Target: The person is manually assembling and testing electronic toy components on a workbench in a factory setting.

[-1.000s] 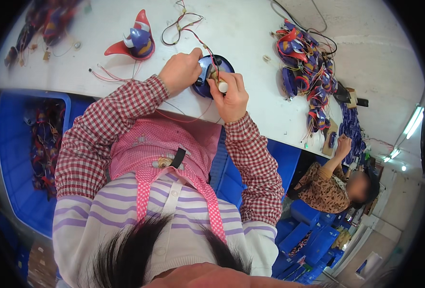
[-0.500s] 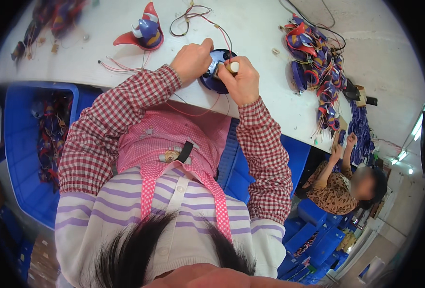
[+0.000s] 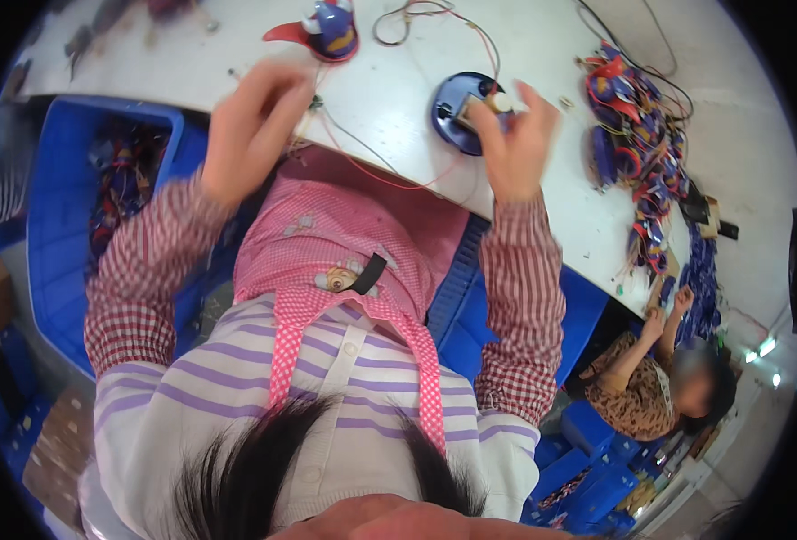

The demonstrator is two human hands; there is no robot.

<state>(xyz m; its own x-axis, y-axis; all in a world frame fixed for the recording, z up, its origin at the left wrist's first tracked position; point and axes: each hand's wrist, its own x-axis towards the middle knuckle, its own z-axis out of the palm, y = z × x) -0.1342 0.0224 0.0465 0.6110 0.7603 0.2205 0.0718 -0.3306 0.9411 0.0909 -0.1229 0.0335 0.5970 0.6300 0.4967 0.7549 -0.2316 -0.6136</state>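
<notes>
A dark blue round part (image 3: pixel 452 115) lies on the white table near its front edge, with a small metal piece, a white-tipped cylinder (image 3: pixel 500 102) and wires on it. My right hand (image 3: pixel 517 148) is over its right side, thumb near the metal piece and forefinger raised apart from it; it grips nothing. My left hand (image 3: pixel 253 135) is off to the left at the table edge, blurred, its fingers bent toward the thumb. Thin red and dark wires (image 3: pixel 362 144) run along the edge between both hands. Whether the left fingers hold a wire cannot be seen.
A red, purple and white toy part (image 3: pixel 331 31) stands at the back left. Wired toy parts (image 3: pixel 632 135) are heaped at the right. A blue bin (image 3: pixel 46 225) holding similar parts stands at left. Beyond the table's right end, a co-worker (image 3: pixel 637 378) works.
My left hand has left the round part and moved left to the table edge. My right hand has loosened from the cylinder, its fingers spreading. The whole view has shifted.
</notes>
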